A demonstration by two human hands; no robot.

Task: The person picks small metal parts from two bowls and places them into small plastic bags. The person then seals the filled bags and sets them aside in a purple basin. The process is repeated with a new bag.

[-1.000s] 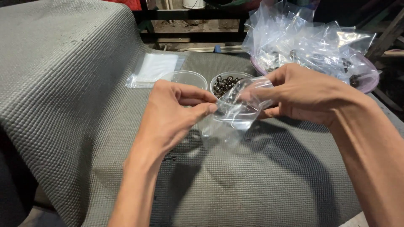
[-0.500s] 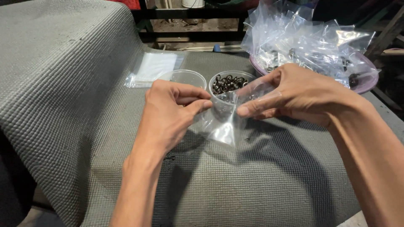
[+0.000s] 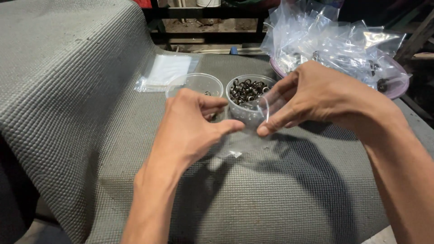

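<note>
Both hands hold a small clear plastic bag just above the grey mat. My left hand pinches its left top edge between thumb and forefinger. My right hand pinches its right top edge. Right behind the bag stands a clear plastic cup filled with small dark metal rings. Beside it on the left is a second clear cup with only a ring or two inside.
A flat stack of clear bags lies on the mat at the back left. At the back right a pink bowl holds several filled clear bags. A dark frame runs behind the mat.
Both hands have lowered the bag toward the mat and brought it nearer to me. The right hand now pinches the bag's edge with its fingertips rather than wrapping it.
</note>
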